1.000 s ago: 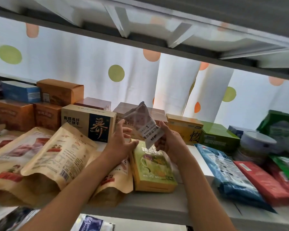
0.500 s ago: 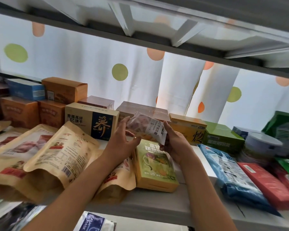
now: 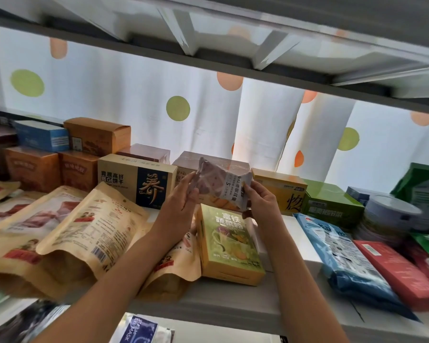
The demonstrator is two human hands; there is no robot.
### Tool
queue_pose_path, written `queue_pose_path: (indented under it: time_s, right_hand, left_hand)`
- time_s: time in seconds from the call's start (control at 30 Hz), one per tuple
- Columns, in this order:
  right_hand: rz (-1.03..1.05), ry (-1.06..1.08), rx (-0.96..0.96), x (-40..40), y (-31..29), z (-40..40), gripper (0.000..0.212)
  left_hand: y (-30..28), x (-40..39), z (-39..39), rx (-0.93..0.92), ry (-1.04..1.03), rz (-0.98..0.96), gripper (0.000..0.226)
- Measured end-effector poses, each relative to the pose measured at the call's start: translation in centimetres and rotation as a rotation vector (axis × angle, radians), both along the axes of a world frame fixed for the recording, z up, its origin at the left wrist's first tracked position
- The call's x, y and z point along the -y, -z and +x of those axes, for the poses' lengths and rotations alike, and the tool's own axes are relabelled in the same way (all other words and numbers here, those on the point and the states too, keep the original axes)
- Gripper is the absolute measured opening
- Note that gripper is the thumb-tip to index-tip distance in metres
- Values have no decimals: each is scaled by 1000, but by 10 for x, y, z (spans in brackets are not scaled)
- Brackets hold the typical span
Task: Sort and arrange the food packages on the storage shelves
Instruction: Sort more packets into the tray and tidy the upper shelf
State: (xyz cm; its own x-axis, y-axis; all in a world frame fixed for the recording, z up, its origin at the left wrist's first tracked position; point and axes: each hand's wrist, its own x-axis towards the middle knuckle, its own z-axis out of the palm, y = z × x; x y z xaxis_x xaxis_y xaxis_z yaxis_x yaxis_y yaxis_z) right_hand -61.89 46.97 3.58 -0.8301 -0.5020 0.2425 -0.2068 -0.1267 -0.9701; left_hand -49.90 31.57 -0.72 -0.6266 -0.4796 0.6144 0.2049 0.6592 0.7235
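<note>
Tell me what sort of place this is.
Probably a home storage or pantry shelf: a metal shelf crowded with food boxes and kraft pouches, backed by a polka-dot curtain. Both hands hold a small packet.

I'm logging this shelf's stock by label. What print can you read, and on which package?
"富铁蔬菜粉": green box lying under the hands.
"高纤 低GI 饼干", "养": beige and navy box.
"48": yellow box.
"5": small packet held by both hands; its other print is blurred.
"MASK": pouch below.
Kraft pouches: unreadable.
</note>
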Motion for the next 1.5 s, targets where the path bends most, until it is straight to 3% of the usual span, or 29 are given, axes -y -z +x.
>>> queue_pose_path:
  time_s: [0.23,0.47,0.77,0.87,1.0,1.33,1.5]
  right_hand:
    - [-120,-27,13,-5,0,-4,16]
    - [-260,-28,67,-9,0,-6,23]
    - [-230,-19,52,-10,-3,-1,36]
    - [-210,-30,51,-9,-1,-2,42]
    - [-137,56,8,-6,1,-3,30]
    - [-50,109,-50,-4,0,-1,23]
    - [43,126,-172,3,8,-2,24]
  left_hand:
    - [2,4,-1,-41,-54,-49,53]
    - [-5,-1,7,-83,-12,26,63]
    - [-2,-1,5,-16,34,115,51]
    - [0,1,3,-7,-2,115,38]
    - [-1,1,1,12,-41,87,27]
    - [-3,-1,2,24,-74,59,30]
    - [-6,-3,0,158,-67,0,45]
